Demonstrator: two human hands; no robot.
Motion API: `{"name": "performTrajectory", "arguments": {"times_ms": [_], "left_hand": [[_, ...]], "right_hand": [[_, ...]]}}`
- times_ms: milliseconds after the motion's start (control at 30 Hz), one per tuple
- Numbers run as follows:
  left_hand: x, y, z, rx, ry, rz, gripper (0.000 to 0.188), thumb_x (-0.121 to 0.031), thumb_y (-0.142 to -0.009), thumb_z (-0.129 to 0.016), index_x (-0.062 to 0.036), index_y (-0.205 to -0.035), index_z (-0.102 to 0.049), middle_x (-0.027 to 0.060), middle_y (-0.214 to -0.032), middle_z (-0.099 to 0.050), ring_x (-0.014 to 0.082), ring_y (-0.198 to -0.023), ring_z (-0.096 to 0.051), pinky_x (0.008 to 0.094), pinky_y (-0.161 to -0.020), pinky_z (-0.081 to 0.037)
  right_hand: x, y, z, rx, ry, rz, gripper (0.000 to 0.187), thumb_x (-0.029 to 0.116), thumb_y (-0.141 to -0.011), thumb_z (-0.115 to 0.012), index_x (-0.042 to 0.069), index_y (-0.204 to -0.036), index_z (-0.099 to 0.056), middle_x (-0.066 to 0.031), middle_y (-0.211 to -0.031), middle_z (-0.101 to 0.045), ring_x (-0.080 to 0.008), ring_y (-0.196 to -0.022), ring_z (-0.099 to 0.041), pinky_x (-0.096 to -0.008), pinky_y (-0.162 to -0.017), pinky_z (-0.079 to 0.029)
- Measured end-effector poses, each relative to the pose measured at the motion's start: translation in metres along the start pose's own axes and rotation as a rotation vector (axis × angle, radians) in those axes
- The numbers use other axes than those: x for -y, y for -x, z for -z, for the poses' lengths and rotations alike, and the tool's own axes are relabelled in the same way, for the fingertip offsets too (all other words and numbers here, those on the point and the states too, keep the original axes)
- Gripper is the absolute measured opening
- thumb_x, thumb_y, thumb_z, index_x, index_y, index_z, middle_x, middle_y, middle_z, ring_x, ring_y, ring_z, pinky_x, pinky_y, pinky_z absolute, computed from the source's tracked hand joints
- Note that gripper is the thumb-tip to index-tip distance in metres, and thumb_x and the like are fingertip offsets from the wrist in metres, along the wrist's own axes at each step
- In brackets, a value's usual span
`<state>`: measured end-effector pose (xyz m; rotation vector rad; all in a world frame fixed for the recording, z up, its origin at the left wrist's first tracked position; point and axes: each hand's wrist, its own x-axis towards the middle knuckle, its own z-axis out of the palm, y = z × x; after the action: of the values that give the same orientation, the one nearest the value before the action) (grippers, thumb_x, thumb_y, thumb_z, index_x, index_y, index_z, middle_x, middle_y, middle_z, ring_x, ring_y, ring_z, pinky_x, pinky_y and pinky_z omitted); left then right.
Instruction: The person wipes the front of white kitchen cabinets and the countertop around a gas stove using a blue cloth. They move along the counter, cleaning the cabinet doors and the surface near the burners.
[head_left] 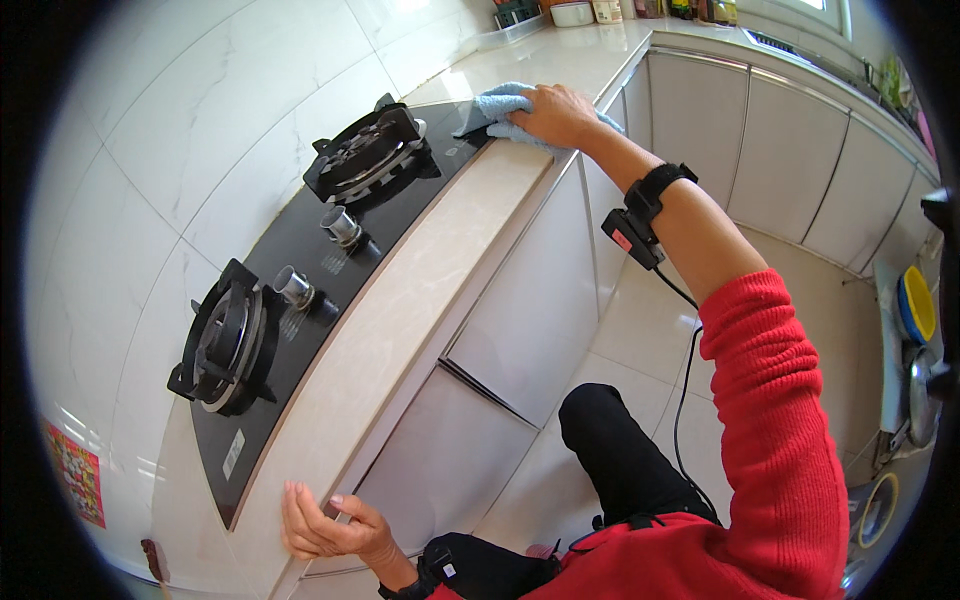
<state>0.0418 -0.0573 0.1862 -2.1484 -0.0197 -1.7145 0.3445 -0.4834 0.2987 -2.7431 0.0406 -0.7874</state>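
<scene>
My right hand point(557, 113) presses a light blue cloth point(500, 104) onto the far end of the black glass gas cooktop point(382, 228). Part of the cloth hangs over the counter's front edge, and the palm's grip is partly hidden. At the near end, my left hand point(335, 530) rests by the front edge of the cream counter point(400, 300), fingers stretched and nothing in them. The cooktop has a far burner point(365, 150), a near burner point(225, 338) and two silver knobs, a far knob point(341, 226) and a near knob point(293, 287).
White cabinets point(530, 310) run below the counter. A white pot point(572, 14) and several jars stand at the back. Marbled tiles point(200, 110) rise behind the cooktop. At right, a rack bears a yellow bowl point(918, 302). A cable point(682, 420) hangs from my right wrist device.
</scene>
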Motion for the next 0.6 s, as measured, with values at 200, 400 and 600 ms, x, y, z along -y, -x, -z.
{"name": "performTrajectory", "arguments": {"times_ms": [200,400,600], "left_hand": [[-0.003,-0.002,0.001,-0.011,0.030,0.014,0.032,-0.022,-0.097,-0.042,-0.0039,-0.117,-0.060,0.0096,-0.116,-0.066,0.0241,-0.108,-0.059,0.0400,-0.094,-0.034],[-0.004,-0.003,0.003,-0.005,0.078,0.032,0.033,-0.022,-0.096,-0.044,-0.0034,-0.118,-0.060,0.0102,-0.119,-0.065,0.0246,-0.109,-0.059,0.0402,-0.095,-0.034],[-0.005,-0.009,0.015,0.070,0.153,0.058,0.033,-0.019,-0.094,-0.050,-0.0041,-0.122,-0.058,0.0103,-0.124,-0.062,0.0265,-0.115,-0.057,0.0427,-0.099,-0.033]], "right_hand": [[0.014,0.025,0.007,0.016,-0.027,0.048,0.048,0.050,-0.087,-0.057,0.015,-0.117,-0.068,-0.0119,-0.109,-0.070,-0.0313,-0.104,-0.065,-0.0466,-0.085,-0.052],[0.034,0.053,0.009,-0.031,-0.077,0.145,0.048,0.049,-0.087,-0.057,0.013,-0.118,-0.068,-0.0137,-0.108,-0.068,-0.0322,-0.108,-0.062,-0.0484,-0.087,-0.050],[0.064,0.088,0.008,-0.124,-0.136,0.275,0.036,0.039,-0.089,-0.059,0.012,-0.110,-0.070,-0.0117,-0.101,-0.066,-0.0290,-0.102,-0.061,-0.0452,-0.085,-0.050]]}}
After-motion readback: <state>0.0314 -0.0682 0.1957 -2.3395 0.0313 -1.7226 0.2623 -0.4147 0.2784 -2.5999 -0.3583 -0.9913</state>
